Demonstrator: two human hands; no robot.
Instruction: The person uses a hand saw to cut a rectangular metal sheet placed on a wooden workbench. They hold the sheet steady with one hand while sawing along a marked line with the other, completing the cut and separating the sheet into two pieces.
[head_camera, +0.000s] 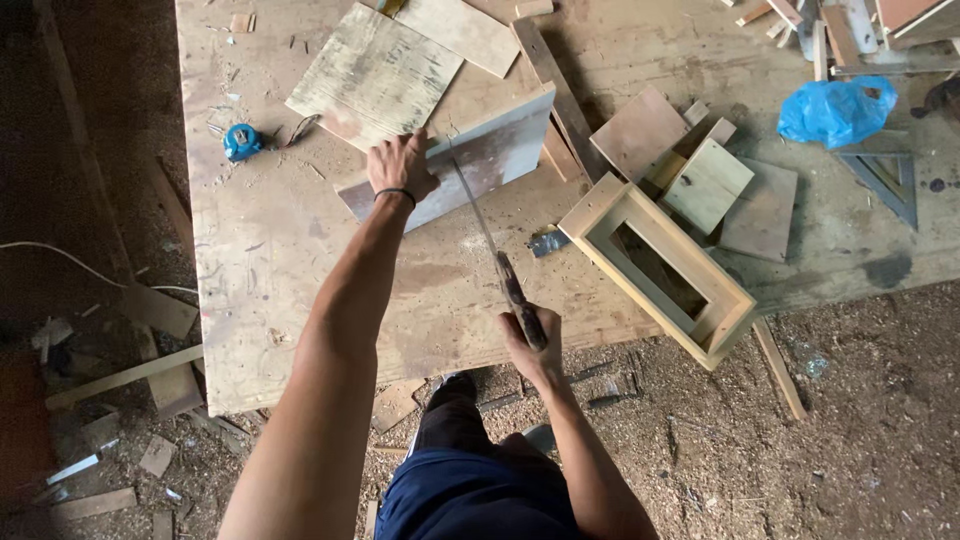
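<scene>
Seen from above, a person saws at a worn wooden surface (300, 260). The left hand (400, 167) presses flat, fingers spread, on a grey board (490, 155) lying near the middle. The right hand (530, 345) is clamped around the handle of a handsaw (490, 240), whose blade meets the board's near edge. The cut looks barely begun; the board appears whole. Just right, an open wooden box frame (600, 205) holds nothing. Offcuts, a blue tape measure (241, 141) and a blue plastic bag (835, 110) lie around.
</scene>
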